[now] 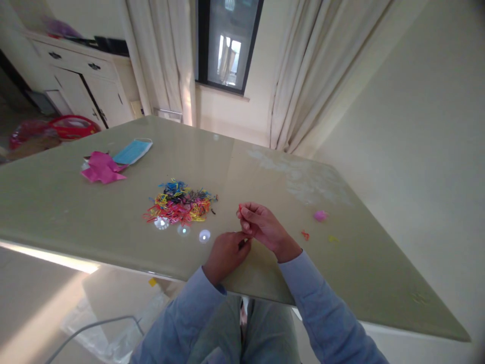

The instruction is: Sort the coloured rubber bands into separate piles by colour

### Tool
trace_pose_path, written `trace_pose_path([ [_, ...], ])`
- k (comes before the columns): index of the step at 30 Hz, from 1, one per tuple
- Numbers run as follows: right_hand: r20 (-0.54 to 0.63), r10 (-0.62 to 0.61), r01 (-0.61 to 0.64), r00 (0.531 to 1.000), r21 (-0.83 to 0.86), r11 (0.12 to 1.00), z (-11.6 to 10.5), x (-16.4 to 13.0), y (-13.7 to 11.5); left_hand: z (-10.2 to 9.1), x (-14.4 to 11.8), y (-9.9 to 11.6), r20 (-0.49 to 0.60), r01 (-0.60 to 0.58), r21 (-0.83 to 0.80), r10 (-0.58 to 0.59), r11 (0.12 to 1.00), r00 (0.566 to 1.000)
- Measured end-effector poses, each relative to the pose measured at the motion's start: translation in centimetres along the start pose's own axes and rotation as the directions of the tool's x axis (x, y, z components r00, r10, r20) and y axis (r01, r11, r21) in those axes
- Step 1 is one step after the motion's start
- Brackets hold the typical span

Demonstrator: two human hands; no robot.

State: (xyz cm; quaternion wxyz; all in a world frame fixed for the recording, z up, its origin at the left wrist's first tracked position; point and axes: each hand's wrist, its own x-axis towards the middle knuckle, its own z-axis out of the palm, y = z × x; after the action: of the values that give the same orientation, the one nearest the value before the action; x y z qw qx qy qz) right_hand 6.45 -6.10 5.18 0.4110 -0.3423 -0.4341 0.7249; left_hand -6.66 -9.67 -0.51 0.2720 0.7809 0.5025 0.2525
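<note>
Two hands work together: left hand (226, 253) fingers pinched together, contents indiscernible; right hand (260, 225) pinches one red band (240, 207). One multicoloured band pile (179, 202) lies near, on the table (56, 202).

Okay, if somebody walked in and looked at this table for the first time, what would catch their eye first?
Most likely the bright heap of coloured rubber bands in the middle of the pale green table, just left of the person's hands. Next, the right hand pinching a small red band at its fingertips, with the left hand close beneath it. At the far left lie a crumpled pink sheet and a blue face mask.
</note>
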Motion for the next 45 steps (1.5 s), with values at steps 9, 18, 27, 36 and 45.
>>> trace_pose_path([
  [9, -0.088, -0.111, 0.125, 0.990, 0.180, 0.976, -1.3, -7.5, -1.9, 0.0, 0.0, -0.7, -0.015, 0.003, -0.104, -0.005, 0.995, 1.000],
  [18, -0.265, -0.174, 0.215, 0.948, 0.132, 0.968, -4.6, -12.5, -2.1, -0.2, 0.0, -1.1, -0.063, -0.016, -0.111, 0.009, 0.994, 0.998],
  [27, -0.600, -0.312, 0.155, 0.737, -0.299, 0.942, -10.7, -15.7, -0.1, -0.3, 0.1, -1.4, -0.053, 0.044, -0.118, -0.050, 0.992, 0.997],
  [36, -0.553, -0.583, -0.227, 0.595, -0.811, 0.539, -15.3, -13.1, 0.6, -0.5, 0.0, -1.3, -0.047, 0.077, -0.135, -0.084, 0.988, 0.995],
  [45, -0.539, -0.574, -0.262, 0.617, -0.828, 0.495, -15.8, -12.7, 0.9, -0.6, 0.1, -1.1, -0.046, 0.100, -0.154, -0.108, 0.983, 0.993],
])
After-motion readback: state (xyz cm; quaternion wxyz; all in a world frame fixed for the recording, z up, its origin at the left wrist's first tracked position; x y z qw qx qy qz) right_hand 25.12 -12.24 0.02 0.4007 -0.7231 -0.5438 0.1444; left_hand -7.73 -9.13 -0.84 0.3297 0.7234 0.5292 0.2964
